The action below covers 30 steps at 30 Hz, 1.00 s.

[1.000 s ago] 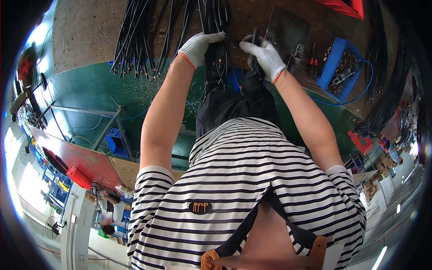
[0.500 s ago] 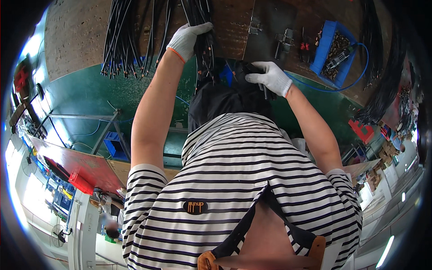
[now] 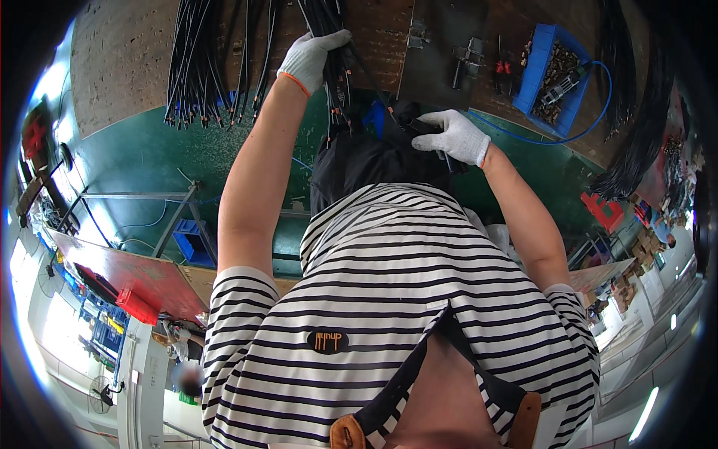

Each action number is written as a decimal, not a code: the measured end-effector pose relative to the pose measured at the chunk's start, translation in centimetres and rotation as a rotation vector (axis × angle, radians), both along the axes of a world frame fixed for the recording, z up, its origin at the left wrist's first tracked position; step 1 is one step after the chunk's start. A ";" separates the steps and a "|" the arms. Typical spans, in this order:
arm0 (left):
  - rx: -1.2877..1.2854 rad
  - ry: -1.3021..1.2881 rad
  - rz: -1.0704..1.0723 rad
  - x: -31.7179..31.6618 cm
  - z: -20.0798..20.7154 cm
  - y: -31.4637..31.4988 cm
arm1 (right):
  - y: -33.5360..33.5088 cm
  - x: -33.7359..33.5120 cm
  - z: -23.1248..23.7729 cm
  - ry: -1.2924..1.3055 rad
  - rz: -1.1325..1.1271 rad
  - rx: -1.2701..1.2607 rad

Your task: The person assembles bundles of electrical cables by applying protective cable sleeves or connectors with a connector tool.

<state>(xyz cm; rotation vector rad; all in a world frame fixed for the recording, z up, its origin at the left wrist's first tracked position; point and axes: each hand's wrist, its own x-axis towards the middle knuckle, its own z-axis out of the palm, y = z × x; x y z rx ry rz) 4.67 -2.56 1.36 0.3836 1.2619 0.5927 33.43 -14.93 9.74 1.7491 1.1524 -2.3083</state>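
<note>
The left hand (image 3: pixel 308 58), in a white knit glove with an orange cuff, is closed around a thick bundle of thin black cables (image 3: pixel 320 15), which hangs over the near edge of a worn brown wooden table (image 3: pixel 134 60), its copper-tipped ends pointing toward the person's lap. The right hand (image 3: pixel 462 139), gloved alike, is apart from the left, low over the black trousers (image 3: pixel 359 163), thumb and forefinger spread beside a dark, indistinct thing (image 3: pixel 406 118); whether it grips anything I cannot tell. One black cable (image 3: pixel 370 75) slants from the bundle toward those fingertips. If the left grip loosens, the overhanging cables could slide off the edge under their own weight; a tug on the slanting one might drag neighbours along or tangle them. Left of the bundle hangs another fan of black cables (image 3: pixel 191 67), near enough to mix in if the hand swings that way. Farther right lie silvery metal fixtures (image 3: pixel 469 56), a red-handled hand tool (image 3: pixel 502 67) and a blue plastic bin (image 3: pixel 528 78) of small brassy parts.
</note>
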 end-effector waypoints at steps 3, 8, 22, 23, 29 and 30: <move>0.000 -0.013 -0.003 0.2 0.3 0.1 | -0.3 0.2 -0.5 0.005 0.017 -0.056; -0.009 -0.009 0.007 0.4 0.5 0.2 | -0.9 -0.2 -1.3 0.069 -0.063 -0.126; 0.048 0.157 -0.155 -2.5 1.9 0.9 | 9.1 -9.9 -6.9 0.125 -0.433 0.059; 0.048 0.163 -0.149 -3.5 1.9 0.9 | 10.7 -11.0 -6.9 0.116 -0.427 0.068; -0.042 0.119 -0.095 -4.9 3.8 2.3 | 17.7 -13.7 -12.1 -0.225 -0.317 0.455; -0.047 0.122 -0.084 -5.6 3.5 2.2 | 18.3 -13.4 -12.6 -0.304 -0.185 0.518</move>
